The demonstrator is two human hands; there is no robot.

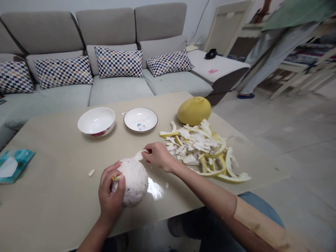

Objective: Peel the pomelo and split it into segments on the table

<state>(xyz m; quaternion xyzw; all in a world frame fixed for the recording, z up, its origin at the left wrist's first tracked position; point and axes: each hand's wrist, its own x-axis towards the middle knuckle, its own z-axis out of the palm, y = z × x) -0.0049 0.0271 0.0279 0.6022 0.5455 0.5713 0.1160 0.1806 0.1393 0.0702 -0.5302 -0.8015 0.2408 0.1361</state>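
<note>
A peeled pomelo (134, 183), covered in white pith, rests on the table in front of me. My left hand (111, 190) grips its left side, thumb and fingers curled around it near a small yellow bit. Between the thumb and fingers of my right hand (157, 156) is a strip of white pith (139, 155), which is pulled up from the fruit's upper right and seems still attached to it. Right of that hand lies a heap of yellow peel and white pith scraps (199, 147). Behind the heap sits a whole yellow pomelo (194, 111).
A white bowl (96, 120) and a dark-rimmed plate (141, 119) stand on the table's far side. A teal tissue pack (15, 165) lies at the left edge. One small scrap (91, 172) is on the tabletop. Beyond are a grey sofa (118, 89) and a standing person (275, 52).
</note>
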